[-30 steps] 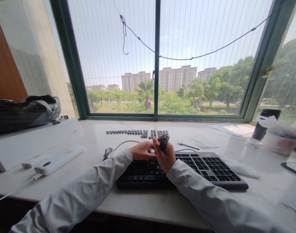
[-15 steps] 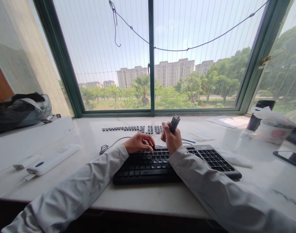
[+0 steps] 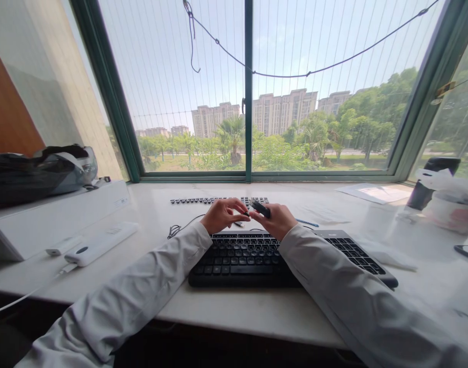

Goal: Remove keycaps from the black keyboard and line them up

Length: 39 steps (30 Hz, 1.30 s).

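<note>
My right hand grips a small dark cylindrical tool, now tipped sideways with its end pointing left. My left hand meets that end with pinched fingertips; whether they hold something small is too fine to see. Both hands hover just beyond the far edge of a black keyboard on a white marble sill. A row of loose black keycaps lies beyond the hands, near the window.
A white power bank with cable and a white box bearing a dark bag sit at left. A blue pen, papers, a black cup, a bowl and a phone are at right.
My right hand lowered the tool from upright to sideways. My left hand lifted off the keyboard and came up to the tool's tip. The view shifted slightly.
</note>
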Each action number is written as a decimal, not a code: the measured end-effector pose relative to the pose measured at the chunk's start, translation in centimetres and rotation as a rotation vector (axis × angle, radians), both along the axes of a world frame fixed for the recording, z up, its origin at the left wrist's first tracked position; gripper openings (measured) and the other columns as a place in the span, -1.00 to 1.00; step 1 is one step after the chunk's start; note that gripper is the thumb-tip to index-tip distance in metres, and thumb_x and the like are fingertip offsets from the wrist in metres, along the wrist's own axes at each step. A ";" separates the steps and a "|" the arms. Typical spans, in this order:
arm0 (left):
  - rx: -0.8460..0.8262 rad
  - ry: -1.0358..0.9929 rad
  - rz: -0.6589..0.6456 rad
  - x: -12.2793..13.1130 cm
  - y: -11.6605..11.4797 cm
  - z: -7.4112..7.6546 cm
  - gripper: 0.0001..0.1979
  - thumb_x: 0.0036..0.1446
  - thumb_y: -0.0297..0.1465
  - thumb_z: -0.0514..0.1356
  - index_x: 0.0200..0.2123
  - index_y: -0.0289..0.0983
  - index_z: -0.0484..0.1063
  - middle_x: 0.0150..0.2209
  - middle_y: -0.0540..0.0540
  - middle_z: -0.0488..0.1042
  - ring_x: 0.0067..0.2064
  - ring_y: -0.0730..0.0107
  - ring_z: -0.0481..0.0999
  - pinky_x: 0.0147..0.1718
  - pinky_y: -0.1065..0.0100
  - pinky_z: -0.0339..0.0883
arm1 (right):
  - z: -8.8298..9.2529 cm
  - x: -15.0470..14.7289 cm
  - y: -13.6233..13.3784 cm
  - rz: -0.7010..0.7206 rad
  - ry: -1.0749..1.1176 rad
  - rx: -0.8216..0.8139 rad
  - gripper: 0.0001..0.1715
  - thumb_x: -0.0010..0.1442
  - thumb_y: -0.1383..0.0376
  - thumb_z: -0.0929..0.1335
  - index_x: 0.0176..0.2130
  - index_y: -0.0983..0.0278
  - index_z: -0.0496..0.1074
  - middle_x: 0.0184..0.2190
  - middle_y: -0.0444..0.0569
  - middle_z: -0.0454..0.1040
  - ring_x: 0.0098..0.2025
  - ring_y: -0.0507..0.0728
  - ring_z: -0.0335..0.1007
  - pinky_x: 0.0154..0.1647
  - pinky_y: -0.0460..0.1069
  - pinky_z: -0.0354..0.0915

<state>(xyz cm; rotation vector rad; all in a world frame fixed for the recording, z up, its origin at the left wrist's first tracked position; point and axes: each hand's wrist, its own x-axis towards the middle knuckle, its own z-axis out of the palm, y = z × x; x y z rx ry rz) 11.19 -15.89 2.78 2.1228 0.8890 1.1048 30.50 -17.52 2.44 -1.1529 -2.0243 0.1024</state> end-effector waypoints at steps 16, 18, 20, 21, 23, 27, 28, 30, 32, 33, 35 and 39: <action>0.399 0.318 0.076 0.2 -0.5 -0.6 -0.72 0.05 -0.17 0.21 -0.26 -0.24 0.48 -0.33 0.01 0.57 -0.54 0.56 0.46 -0.47 0.49 0.31 | -0.2 0.1 0.1 -0.065 -0.138 -0.141 -0.54 0.13 -0.02 0.23 -0.38 0.24 0.51 -0.55 -0.09 0.46 -0.48 0.03 0.31 -0.48 -0.11 0.04; 0.436 0.328 0.096 0.2 -0.5 -0.7 -0.70 0.07 -0.15 0.19 -0.23 -0.24 0.45 -0.33 0.01 0.57 -0.51 0.53 0.48 -0.43 0.48 0.31 | -0.1 0.0 0.0 -0.056 -0.143 -0.149 -0.53 0.12 -0.03 0.23 -0.39 0.24 0.51 -0.56 -0.10 0.46 -0.49 0.03 0.31 -0.49 -0.11 0.04; 0.481 0.336 0.128 0.2 -0.4 -0.7 -0.68 0.07 -0.14 0.19 -0.23 -0.26 0.43 -0.34 0.01 0.57 -0.51 0.52 0.48 -0.43 0.47 0.31 | -0.1 0.0 0.0 -0.061 -0.157 -0.150 -0.54 0.11 -0.03 0.24 -0.41 0.25 0.51 -0.57 -0.11 0.45 -0.49 0.03 0.30 -0.50 -0.11 0.02; 0.502 0.346 0.144 0.3 -0.4 -0.8 -0.68 0.07 -0.14 0.19 -0.24 -0.26 0.42 -0.35 0.01 0.57 -0.52 0.53 0.47 -0.43 0.47 0.30 | -0.2 0.0 -0.1 -0.071 -0.164 -0.146 -0.54 0.11 -0.03 0.25 -0.43 0.25 0.51 -0.58 -0.10 0.45 -0.50 0.03 0.29 -0.51 -0.11 0.01; 0.525 0.367 0.172 0.3 -0.4 -0.8 -0.69 0.06 -0.15 0.20 -0.27 -0.28 0.41 -0.35 0.01 0.57 -0.57 0.55 0.43 -0.45 0.47 0.29 | -0.2 -0.1 -0.2 -0.105 -0.172 -0.123 -0.56 0.11 -0.01 0.25 -0.44 0.26 0.50 -0.57 -0.09 0.45 -0.50 0.03 0.29 -0.50 -0.11 0.00; 0.514 0.368 0.189 0.5 -0.5 -0.8 -0.75 0.07 -0.23 0.21 -0.27 -0.29 0.38 -0.33 0.01 0.57 -0.60 0.58 0.41 -0.50 0.48 0.27 | -0.1 -0.3 -0.5 -0.139 -0.175 -0.078 -0.61 0.13 0.05 0.25 -0.42 0.26 0.50 -0.52 -0.06 0.48 -0.47 0.04 0.31 -0.46 -0.10 0.01; 0.510 0.361 0.187 0.5 -0.6 -0.7 -0.76 0.06 -0.25 0.21 -0.26 -0.29 0.38 -0.33 0.01 0.57 -0.60 0.58 0.41 -0.50 0.48 0.27 | 0.0 -0.4 -0.6 -0.139 -0.174 -0.072 -0.61 0.14 0.06 0.24 -0.41 0.26 0.50 -0.52 -0.06 0.49 -0.47 0.04 0.32 -0.46 -0.10 0.01; 0.503 0.348 0.179 0.6 -0.7 -0.6 -0.76 0.06 -0.27 0.21 -0.25 -0.29 0.38 -0.32 0.00 0.56 -0.60 0.59 0.40 -0.51 0.48 0.27 | 0.0 -0.5 -0.7 -0.137 -0.168 -0.064 -0.62 0.15 0.07 0.24 -0.41 0.25 0.49 -0.51 -0.06 0.49 -0.46 0.04 0.32 -0.46 -0.10 0.01; 0.498 0.340 0.175 0.6 -0.8 -0.5 -0.77 0.06 -0.28 0.21 -0.25 -0.29 0.38 -0.33 0.00 0.56 -0.61 0.59 0.40 -0.50 0.49 0.27 | 0.0 -0.5 -0.7 -0.141 -0.161 -0.055 -0.63 0.15 0.07 0.24 -0.42 0.25 0.48 -0.51 -0.07 0.50 -0.46 0.04 0.33 -0.46 -0.10 0.02; 0.498 0.343 0.176 0.6 -0.8 -0.5 -0.78 0.05 -0.29 0.21 -0.26 -0.30 0.39 -0.35 0.00 0.56 -0.61 0.59 0.40 -0.50 0.49 0.27 | 0.0 -0.5 -0.7 -0.142 -0.161 -0.050 -0.63 0.15 0.08 0.25 -0.42 0.25 0.48 -0.51 -0.07 0.50 -0.46 0.04 0.33 -0.45 -0.10 0.02; 0.508 0.356 0.190 0.6 -0.7 -0.6 -0.78 0.05 -0.29 0.22 -0.28 -0.30 0.40 -0.39 0.00 0.55 -0.61 0.59 0.40 -0.49 0.50 0.28 | -0.2 -0.4 -0.6 -0.142 -0.180 -0.036 -0.65 0.15 0.09 0.24 -0.43 0.24 0.47 -0.50 -0.08 0.50 -0.45 0.05 0.35 -0.44 -0.10 0.04; 0.537 0.410 0.223 0.3 -0.5 -0.6 -0.76 0.05 -0.27 0.22 -0.26 -0.30 0.43 -0.48 0.03 0.51 -0.60 0.56 0.41 -0.48 0.50 0.26 | -0.4 -0.4 -0.6 -0.161 -0.284 -0.011 -0.66 0.17 0.12 0.21 -0.37 0.22 0.48 -0.43 -0.05 0.53 -0.39 0.08 0.40 -0.38 -0.08 0.09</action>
